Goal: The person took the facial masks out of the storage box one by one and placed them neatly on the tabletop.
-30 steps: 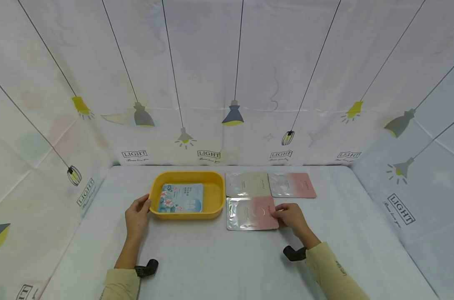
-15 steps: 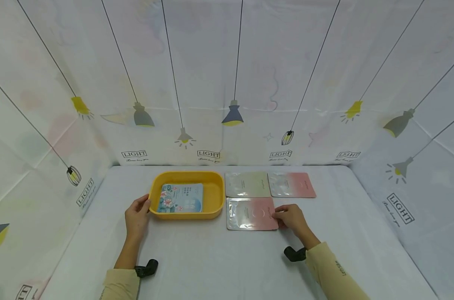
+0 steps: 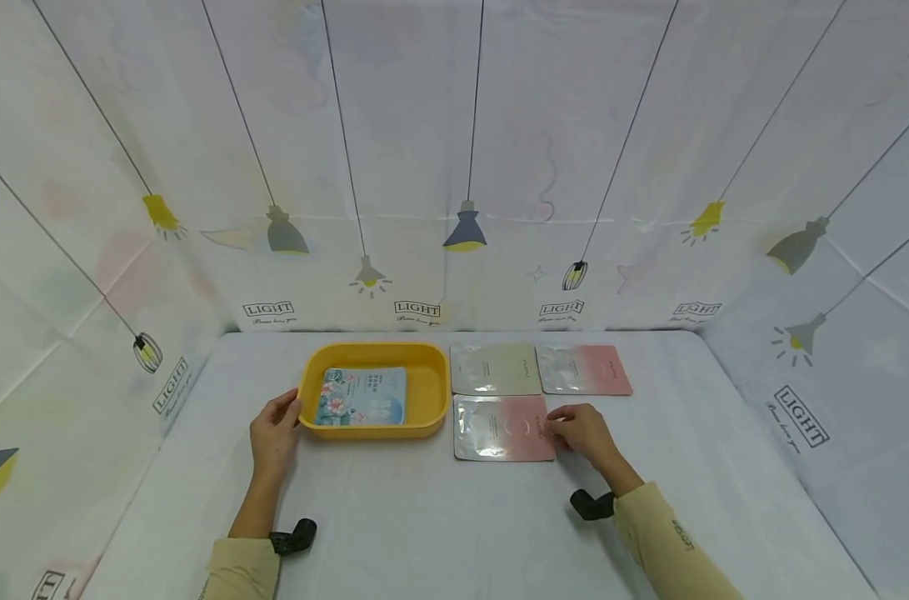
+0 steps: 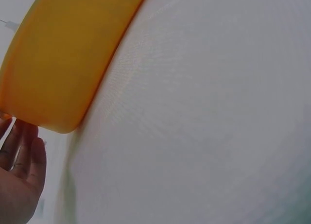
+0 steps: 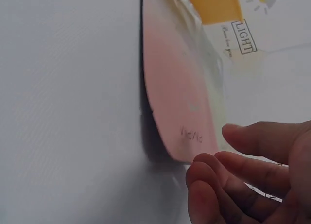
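In the head view, my left hand (image 3: 274, 433) holds the left rim of a yellow tray (image 3: 424, 429); its fingertips meet the rim in the left wrist view. A blue sheet mask packet (image 3: 364, 396) with flowers lies inside. My right hand (image 3: 585, 433) is at the right edge of a pink and silver sheet mask packet (image 3: 502, 427), which lies right of the tray. In the right wrist view the thumb (image 5: 262, 139) stands apart from the curved fingers (image 5: 204, 185), and the packet's corner is at the fingertips, a little off the table.
Behind the near packet lie a pale green and silver packet (image 3: 495, 369) and another pink and silver packet (image 3: 584, 370), side by side. All rest on a white tabletop (image 3: 424, 517). A lamp-printed cloth (image 3: 499, 283) rises at the back and both sides.
The near pink packet's right edge has shifted slightly left. My right hand has risen a little at that edge. The left hand and the tray have stayed put.
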The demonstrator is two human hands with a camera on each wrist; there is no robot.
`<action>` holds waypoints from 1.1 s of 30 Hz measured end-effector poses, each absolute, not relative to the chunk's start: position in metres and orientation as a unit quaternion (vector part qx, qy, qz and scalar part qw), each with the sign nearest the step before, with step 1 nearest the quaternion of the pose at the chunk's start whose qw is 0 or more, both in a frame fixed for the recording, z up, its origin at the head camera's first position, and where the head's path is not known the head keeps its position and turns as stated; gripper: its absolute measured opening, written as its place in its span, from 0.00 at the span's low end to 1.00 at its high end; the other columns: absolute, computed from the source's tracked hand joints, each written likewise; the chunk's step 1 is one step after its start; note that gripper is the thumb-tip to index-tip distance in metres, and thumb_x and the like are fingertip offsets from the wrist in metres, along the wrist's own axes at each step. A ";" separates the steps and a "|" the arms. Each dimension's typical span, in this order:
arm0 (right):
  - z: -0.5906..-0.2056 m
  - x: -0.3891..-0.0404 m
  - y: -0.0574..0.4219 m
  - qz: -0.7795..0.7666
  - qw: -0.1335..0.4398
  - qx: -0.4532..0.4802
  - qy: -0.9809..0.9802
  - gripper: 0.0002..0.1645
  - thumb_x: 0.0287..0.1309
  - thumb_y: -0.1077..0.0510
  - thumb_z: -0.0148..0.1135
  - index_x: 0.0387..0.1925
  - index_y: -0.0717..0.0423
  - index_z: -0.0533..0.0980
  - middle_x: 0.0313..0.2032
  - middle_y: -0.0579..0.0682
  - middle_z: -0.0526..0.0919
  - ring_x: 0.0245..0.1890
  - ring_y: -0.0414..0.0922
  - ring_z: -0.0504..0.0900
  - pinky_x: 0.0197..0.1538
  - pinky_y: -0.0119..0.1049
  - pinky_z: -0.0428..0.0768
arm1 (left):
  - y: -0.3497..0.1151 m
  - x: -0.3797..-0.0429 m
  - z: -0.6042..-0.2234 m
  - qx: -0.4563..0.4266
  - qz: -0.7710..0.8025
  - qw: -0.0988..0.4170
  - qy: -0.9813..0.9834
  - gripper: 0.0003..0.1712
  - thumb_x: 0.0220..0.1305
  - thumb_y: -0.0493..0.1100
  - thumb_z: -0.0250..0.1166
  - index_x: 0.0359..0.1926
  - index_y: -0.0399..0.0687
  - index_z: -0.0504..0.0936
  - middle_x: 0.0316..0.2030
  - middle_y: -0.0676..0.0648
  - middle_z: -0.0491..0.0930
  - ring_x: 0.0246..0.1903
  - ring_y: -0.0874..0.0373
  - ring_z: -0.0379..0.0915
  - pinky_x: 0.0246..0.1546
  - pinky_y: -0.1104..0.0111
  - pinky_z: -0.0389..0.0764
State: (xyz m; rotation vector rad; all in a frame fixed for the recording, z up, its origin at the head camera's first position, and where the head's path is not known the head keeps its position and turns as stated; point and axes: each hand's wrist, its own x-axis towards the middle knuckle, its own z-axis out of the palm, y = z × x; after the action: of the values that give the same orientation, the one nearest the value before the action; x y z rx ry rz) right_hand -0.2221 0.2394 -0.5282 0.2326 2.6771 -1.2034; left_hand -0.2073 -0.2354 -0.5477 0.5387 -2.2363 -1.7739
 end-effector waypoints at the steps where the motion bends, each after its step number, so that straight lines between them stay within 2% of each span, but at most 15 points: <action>1: -0.527 -0.222 0.238 -0.411 0.101 0.076 0.903 0.16 0.60 0.56 0.63 0.44 0.64 0.82 0.26 0.52 0.84 0.24 0.43 0.77 0.27 0.32 0.77 | -0.236 -0.207 -0.548 0.183 -0.606 0.118 -0.765 0.25 0.72 0.54 0.55 0.62 0.45 0.74 0.60 0.44 0.76 0.45 0.70 0.71 0.41 0.92 0.73; 5: -0.524 -0.224 0.235 -0.433 0.109 0.069 0.892 0.18 0.62 0.54 0.62 0.47 0.64 0.81 0.33 0.54 0.86 0.30 0.44 0.79 0.33 0.33 0.81 | -0.236 -0.205 -0.549 0.178 -0.608 0.114 -0.765 0.26 0.72 0.55 0.54 0.63 0.45 0.74 0.60 0.44 0.76 0.46 0.71 0.71 0.41 0.91 0.73; 10: -0.512 -0.230 0.227 -0.461 0.121 0.048 0.878 0.18 0.63 0.56 0.60 0.49 0.66 0.79 0.36 0.58 0.86 0.33 0.48 0.83 0.38 0.39 0.85 | -0.237 -0.206 -0.550 0.179 -0.609 0.114 -0.764 0.27 0.72 0.55 0.54 0.63 0.45 0.73 0.61 0.44 0.75 0.48 0.68 0.71 0.41 0.91 0.73; 15: -0.497 -0.240 0.217 -0.482 0.131 0.044 0.865 0.19 0.64 0.54 0.60 0.49 0.65 0.78 0.40 0.61 0.85 0.35 0.50 0.83 0.41 0.42 0.86 | -0.237 -0.207 -0.550 0.183 -0.618 0.114 -0.756 0.26 0.72 0.54 0.54 0.63 0.44 0.74 0.61 0.44 0.75 0.49 0.64 0.72 0.41 0.91 0.74; 21: -0.485 -0.249 0.202 -0.494 0.141 0.019 0.858 0.20 0.65 0.53 0.60 0.51 0.64 0.77 0.46 0.66 0.82 0.42 0.58 0.83 0.46 0.44 0.86 | -0.236 -0.208 -0.548 0.181 -0.625 0.109 -0.752 0.25 0.72 0.52 0.55 0.62 0.43 0.74 0.61 0.43 0.75 0.49 0.65 0.72 0.40 0.91 0.75; 25: -0.473 -0.254 0.188 -0.505 0.148 0.000 0.850 0.21 0.65 0.53 0.60 0.52 0.65 0.77 0.47 0.67 0.82 0.45 0.61 0.82 0.45 0.43 0.86 | -0.236 -0.209 -0.548 0.182 -0.629 0.110 -0.748 0.26 0.72 0.53 0.55 0.63 0.43 0.73 0.61 0.43 0.75 0.52 0.60 0.73 0.41 0.91 0.75; 29: -0.465 -0.258 0.172 -0.511 0.156 -0.015 0.845 0.20 0.65 0.54 0.60 0.52 0.64 0.77 0.47 0.66 0.82 0.43 0.60 0.83 0.43 0.41 0.86 | -0.236 -0.209 -0.549 0.179 -0.636 0.112 -0.742 0.26 0.72 0.53 0.55 0.63 0.42 0.73 0.61 0.43 0.75 0.56 0.53 0.72 0.41 0.91 0.74; 33: -0.459 -0.262 0.157 -0.517 0.162 -0.018 0.840 0.18 0.65 0.53 0.60 0.51 0.61 0.78 0.45 0.61 0.84 0.42 0.57 0.84 0.42 0.37 0.86 | -0.236 -0.208 -0.549 0.179 -0.634 0.112 -0.744 0.26 0.72 0.53 0.55 0.62 0.42 0.74 0.61 0.43 0.75 0.55 0.55 0.73 0.41 0.91 0.75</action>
State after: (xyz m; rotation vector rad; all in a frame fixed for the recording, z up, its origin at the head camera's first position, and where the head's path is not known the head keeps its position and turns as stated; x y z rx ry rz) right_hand -0.2615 0.1570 -0.4587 -0.0526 2.3979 -1.4756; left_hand -0.2079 -0.2358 -0.5493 0.5243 -2.1847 -1.8615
